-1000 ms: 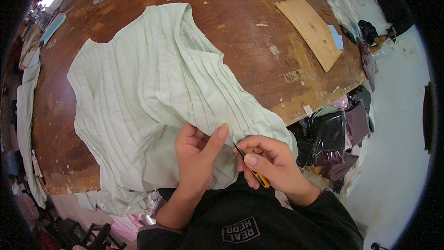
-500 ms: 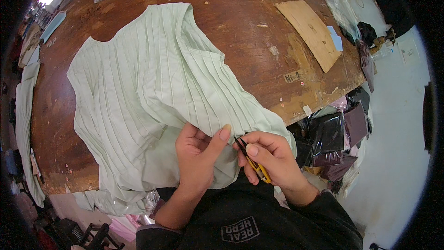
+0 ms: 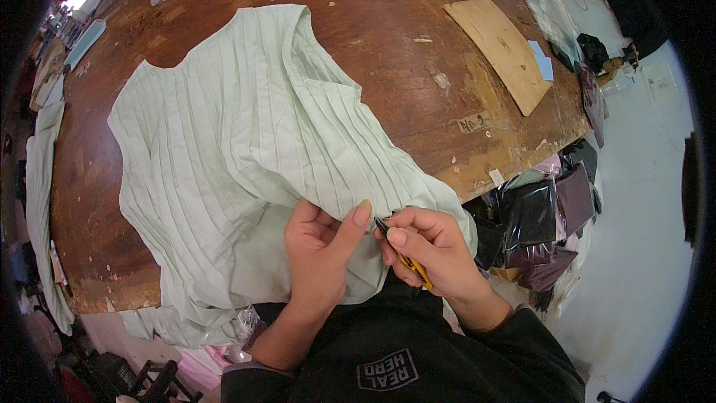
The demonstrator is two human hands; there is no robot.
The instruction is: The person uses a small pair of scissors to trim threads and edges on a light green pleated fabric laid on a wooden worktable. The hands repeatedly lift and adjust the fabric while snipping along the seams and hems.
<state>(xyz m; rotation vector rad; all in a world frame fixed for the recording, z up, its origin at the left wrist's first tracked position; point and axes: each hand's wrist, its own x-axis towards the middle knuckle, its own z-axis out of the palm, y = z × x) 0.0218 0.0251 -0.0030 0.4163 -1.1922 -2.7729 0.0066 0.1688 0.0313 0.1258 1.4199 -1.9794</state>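
A pale green sleeveless top with pleats (image 3: 216,127) lies spread on the wooden table, its lower edge gathered toward me. My left hand (image 3: 321,246) pinches that edge between thumb and fingers. Close beside it, my right hand (image 3: 429,246) is closed around small yellow-handled thread snips (image 3: 414,269). Their dark blades point up and left at the fabric edge, just right of my left thumb, and look pressed together. Fingers partly cover the snips, and any thread at the tips is too small to make out.
The worn brown table (image 3: 403,52) carries a flat wooden board (image 3: 503,56) with blue paper (image 3: 541,61) by it. Plastic-wrapped dark packages (image 3: 529,213) are piled below the table's right edge. More pale green cloth (image 3: 45,209) hangs at the far left.
The snips' blades, spread apart before, have come together as my right hand squeezed. My left hand and the top have hardly moved.
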